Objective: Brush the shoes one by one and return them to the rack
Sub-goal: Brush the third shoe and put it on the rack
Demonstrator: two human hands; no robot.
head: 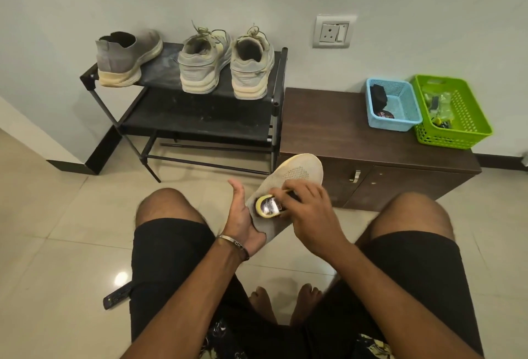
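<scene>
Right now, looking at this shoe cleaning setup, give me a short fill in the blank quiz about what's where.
1. The right hand holds a ____ against the grey shoe gripped by the left hand.
2. The rack has ____ shoes on its top shelf.
3. On the wooden cabinet, the blue basket sits beside a ____ basket.

Missing words: brush; three; green

Rack point(275, 78) top shelf: free gap between grey slip-on point(125, 57) and laced pair point(225, 64). Lower shelf bare. Cabinet point(328, 124) flanks rack right; baskets point(428, 107) crowd its far right end.
</scene>
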